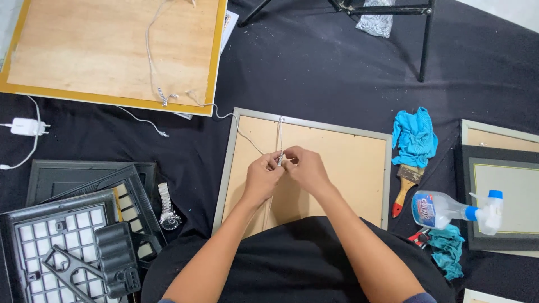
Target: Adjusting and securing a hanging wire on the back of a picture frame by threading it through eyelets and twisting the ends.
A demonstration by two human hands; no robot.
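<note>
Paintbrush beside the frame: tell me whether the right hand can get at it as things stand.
Probably yes. The paintbrush lies uncovered on the black cloth, right of the frame, nothing between. But the right hand is pinching the cord with the left hand.

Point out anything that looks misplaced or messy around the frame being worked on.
A wristwatch lies loose on the black cloth beside stacked dark frames. The spray bottle lies on its side. Pale specks litter the cloth. Nothing looks broken.
</note>
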